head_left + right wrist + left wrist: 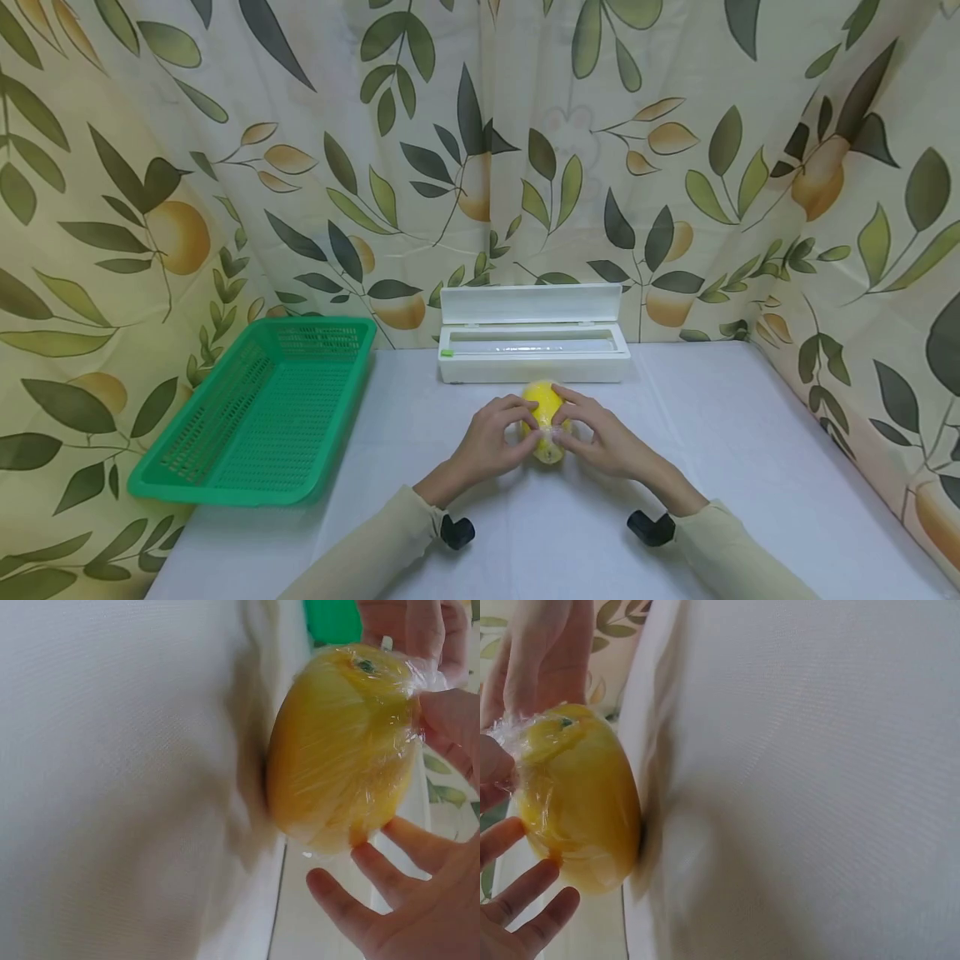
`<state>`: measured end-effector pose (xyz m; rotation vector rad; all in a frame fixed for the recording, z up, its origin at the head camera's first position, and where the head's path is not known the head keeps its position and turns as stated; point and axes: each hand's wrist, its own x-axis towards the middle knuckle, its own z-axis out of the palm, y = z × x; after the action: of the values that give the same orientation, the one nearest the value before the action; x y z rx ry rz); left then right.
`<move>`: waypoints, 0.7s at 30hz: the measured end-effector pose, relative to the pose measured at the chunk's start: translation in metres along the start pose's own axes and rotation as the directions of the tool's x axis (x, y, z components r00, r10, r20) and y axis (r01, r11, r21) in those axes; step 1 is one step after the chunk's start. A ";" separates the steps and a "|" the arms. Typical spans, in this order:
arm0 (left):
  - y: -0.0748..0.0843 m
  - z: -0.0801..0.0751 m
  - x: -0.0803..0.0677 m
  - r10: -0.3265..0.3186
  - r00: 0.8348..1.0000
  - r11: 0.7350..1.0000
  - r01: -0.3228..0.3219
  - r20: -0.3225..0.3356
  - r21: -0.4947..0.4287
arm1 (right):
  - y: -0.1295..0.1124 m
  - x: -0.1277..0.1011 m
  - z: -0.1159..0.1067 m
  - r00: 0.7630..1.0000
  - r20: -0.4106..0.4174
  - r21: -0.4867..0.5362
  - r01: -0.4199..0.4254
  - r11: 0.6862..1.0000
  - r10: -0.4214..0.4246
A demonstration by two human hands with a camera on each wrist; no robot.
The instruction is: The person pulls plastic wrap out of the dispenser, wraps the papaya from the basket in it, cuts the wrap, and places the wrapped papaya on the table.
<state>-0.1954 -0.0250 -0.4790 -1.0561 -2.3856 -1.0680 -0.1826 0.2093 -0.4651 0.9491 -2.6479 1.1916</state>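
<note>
Lemon [546, 421], film-wrapped, pinched by left hand [491, 439] and right hand [603, 437]; wrap dispenser [532, 350] at 12 o'clock, green basket [255, 412] at 9, bare tablecloth [750, 467] at 3

No readable text anywhere.

Checked the white cling-film dispenser box [532, 343], the green plastic basket [255, 417] and the wrapped lemon [546, 421]: no lettering, brand, number or sign legible on any; only leaf-and-fruit print on the curtain [480, 150].
</note>
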 end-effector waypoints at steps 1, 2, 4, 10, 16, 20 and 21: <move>0.000 0.000 0.000 0.000 1.000 1.000 0.000 0.001 -0.012 | 0.000 0.001 0.000 1.000 -0.002 -0.002 -0.007 1.000 0.007; -0.001 0.000 0.001 0.000 1.000 1.000 0.000 -0.001 -0.020 | 0.000 0.001 0.000 1.000 -0.005 -0.006 -0.013 1.000 0.013; -0.002 0.000 0.002 -0.010 1.000 0.999 0.010 -0.002 -0.038 | 0.000 0.003 0.000 1.000 -0.010 -0.014 -0.028 1.000 0.028; -0.003 0.001 0.006 -0.070 0.998 0.993 0.070 -0.001 -0.094 | -0.001 0.005 -0.001 0.999 -0.020 -0.027 -0.036 0.999 0.035; -0.007 0.003 0.009 -0.130 0.991 0.974 0.130 0.011 -0.187 | 0.001 0.003 -0.002 0.999 -0.030 -0.002 -0.014 1.000 0.014; -0.010 0.004 0.010 -0.190 0.981 0.956 0.194 0.041 -0.222 | 0.004 0.003 0.001 0.997 -0.070 -0.002 -0.023 1.000 0.022; -0.011 0.004 0.011 -0.202 0.978 0.950 0.207 0.048 -0.232 | 0.005 0.003 0.001 0.996 -0.082 -0.004 -0.024 1.000 0.024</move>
<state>-0.2105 -0.0212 -0.4811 -0.9112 -2.4750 -1.4489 -0.1872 0.2093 -0.4680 0.8508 -2.6043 1.2009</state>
